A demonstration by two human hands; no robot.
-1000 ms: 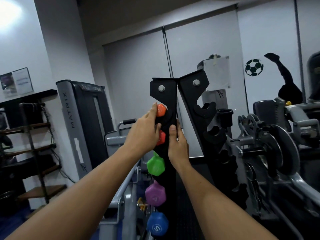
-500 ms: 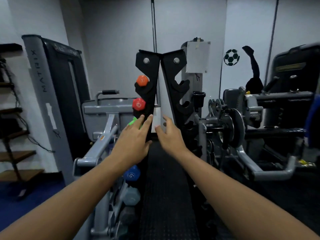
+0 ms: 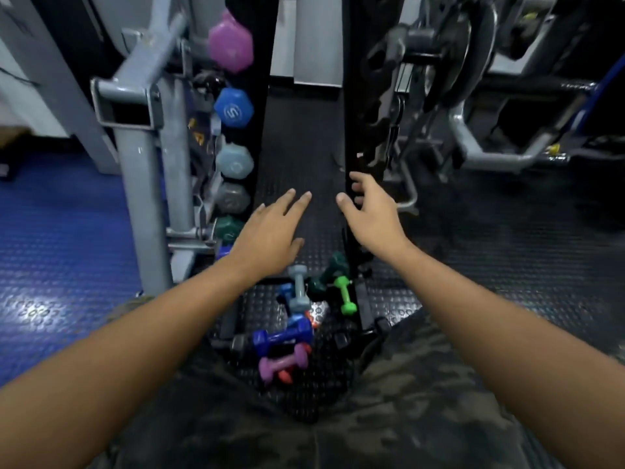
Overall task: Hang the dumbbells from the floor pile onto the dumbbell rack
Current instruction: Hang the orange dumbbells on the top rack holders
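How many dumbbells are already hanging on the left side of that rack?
5 show clearly, stacked down the rack's left upright: purple dumbbell, blue dumbbell, light blue dumbbell, grey dumbbell, dark green dumbbell. Others may hang above the frame or behind the left hand.

text: "5" in a white ring | on: hexagonal end of the blue rubber-coated dumbbell (image 3: 233,111) hung on the black dumbbell rack (image 3: 262,137) | place: 11 o'clock in head view | other markings: blurred, unreadable
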